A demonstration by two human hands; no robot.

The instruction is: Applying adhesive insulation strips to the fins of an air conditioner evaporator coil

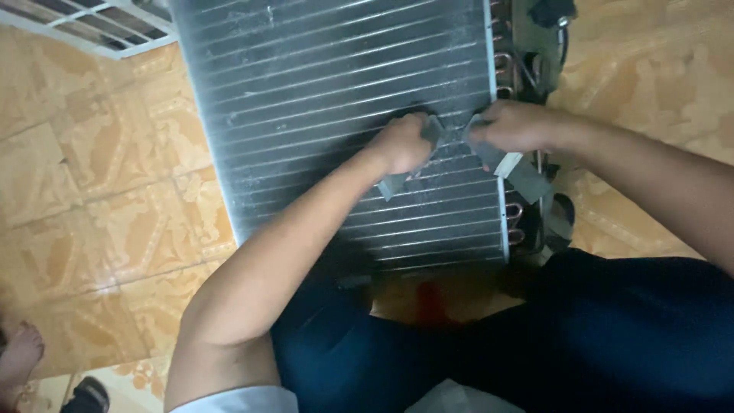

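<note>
Fingers of left hand pinching grey strip against coil; fingers of right hand clamping second strip near coil's right edge. Both strips lying on finned face, ends meeting between hands, loose tails hanging lower. Coil lying flat on tiled floor, copper bends showing at right side. Judging progress: strips gripped, partly free of fins, middle part not yet off. Foot of another person and sandal sitting at lower left.

Left hand, right hand, gripping grey strip, finned coil
</note>
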